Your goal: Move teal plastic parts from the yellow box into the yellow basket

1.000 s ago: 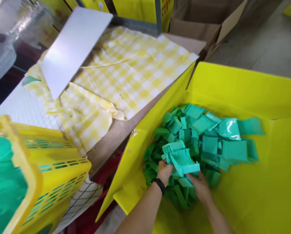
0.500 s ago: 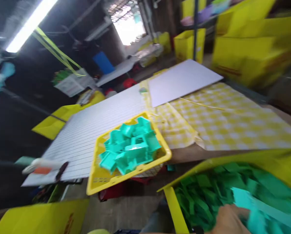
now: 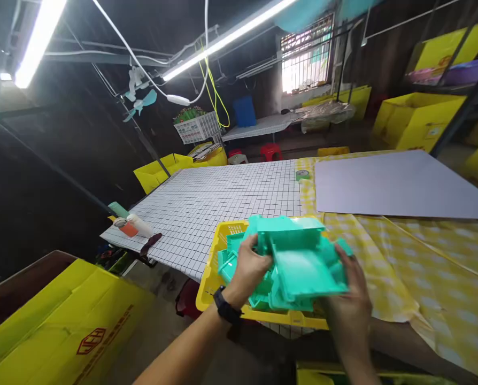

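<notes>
A stack of green plastic parts (image 3: pixel 299 262) (light, stiff, probably slippery) is clamped at opposite ends between left hand (image 3: pixel 249 267) and right hand (image 3: pixel 349 305).

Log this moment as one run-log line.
hands: left and right both grip stack of green plastic parts | position: above yellow basket | surface: grid table

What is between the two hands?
In the head view, a stack of green plastic parts sits between the left hand and right hand, above the yellow basket.

left hand (image 3: pixel 249 264), right hand (image 3: pixel 349 299), both gripping
</notes>
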### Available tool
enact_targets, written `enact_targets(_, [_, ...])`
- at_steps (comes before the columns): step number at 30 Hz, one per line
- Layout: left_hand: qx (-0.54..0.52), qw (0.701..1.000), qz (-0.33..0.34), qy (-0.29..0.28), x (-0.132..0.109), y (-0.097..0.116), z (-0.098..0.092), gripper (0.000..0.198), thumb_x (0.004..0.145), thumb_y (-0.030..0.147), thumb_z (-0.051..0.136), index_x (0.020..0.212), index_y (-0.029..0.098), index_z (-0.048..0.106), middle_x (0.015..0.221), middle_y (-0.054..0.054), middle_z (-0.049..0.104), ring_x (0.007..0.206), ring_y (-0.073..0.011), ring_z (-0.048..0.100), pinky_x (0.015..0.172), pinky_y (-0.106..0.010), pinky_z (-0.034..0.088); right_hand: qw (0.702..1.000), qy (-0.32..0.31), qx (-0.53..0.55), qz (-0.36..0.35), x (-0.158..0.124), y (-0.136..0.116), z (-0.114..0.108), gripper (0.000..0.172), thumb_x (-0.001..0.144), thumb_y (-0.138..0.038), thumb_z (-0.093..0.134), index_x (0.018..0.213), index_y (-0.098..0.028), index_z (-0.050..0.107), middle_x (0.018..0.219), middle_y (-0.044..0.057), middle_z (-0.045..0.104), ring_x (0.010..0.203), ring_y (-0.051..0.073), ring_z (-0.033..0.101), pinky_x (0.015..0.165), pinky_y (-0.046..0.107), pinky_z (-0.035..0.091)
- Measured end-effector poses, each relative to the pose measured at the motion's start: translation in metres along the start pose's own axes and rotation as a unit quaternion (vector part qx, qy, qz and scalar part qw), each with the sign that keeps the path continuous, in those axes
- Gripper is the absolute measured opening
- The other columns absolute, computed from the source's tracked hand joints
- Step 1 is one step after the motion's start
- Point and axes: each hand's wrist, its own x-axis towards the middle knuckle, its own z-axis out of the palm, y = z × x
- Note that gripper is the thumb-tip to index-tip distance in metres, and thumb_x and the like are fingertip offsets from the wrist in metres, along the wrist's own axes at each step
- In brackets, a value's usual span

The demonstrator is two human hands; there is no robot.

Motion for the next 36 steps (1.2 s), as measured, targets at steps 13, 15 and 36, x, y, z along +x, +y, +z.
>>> enact_targets(13, [0.265, 0.956, -0.084, -0.092, 0.011, -0.120, -0.099, 0.086, 0.053, 0.038, 0.094, 0.134, 0.027, 0.067, 0.162, -0.016, 0.050, 0.158, -0.0464, 0.031, 0.129, -0.064, 0.022, 0.939, -0.176, -0.174, -0.237, -0.008, 0.009, 0.054, 0.066, 0.106, -0.023, 0.050, 0.164, -0.049, 0.030, 0.168, 0.008, 0.039, 0.146, 0.036, 0.052, 0.102, 0.052, 0.061])
enact_targets(15, [0.280, 0.950, -0.074, -0.116, 0.009, -0.117, -0.110, 0.086, 0.059, 0.045, 0.090, 0.138, 0.026, 0.062, 0.163, -0.016, 0.049, 0.157, -0.0436, 0.034, 0.128, -0.060, 0.028, 0.945, -0.154, -0.169, -0.234, -0.014, -0.001, 0.042, 0.069, 0.105, -0.027, 0.055, 0.166, -0.046, 0.027, 0.162, 0.010, 0.049, 0.143, 0.034, 0.056, 0.105, 0.052, 0.060])
enact_targets(36, [0.163, 0.893, 0.032, -0.419, -0.134, -0.121, 0.199, 0.024, 0.086, 0.011, 0.068, 0.107, 0.023, 0.070, 0.134, -0.009, 0.064, 0.134, -0.0265, 0.059, 0.121, -0.040, 0.043, 0.686, 0.388, 0.052, 0.614, -0.350, 0.171, -0.242, 0.033, 0.096, -0.039, 0.071, 0.119, -0.017, 0.065, 0.108, 0.006, 0.071, 0.089, 0.019, 0.070, 0.076, 0.036, 0.062])
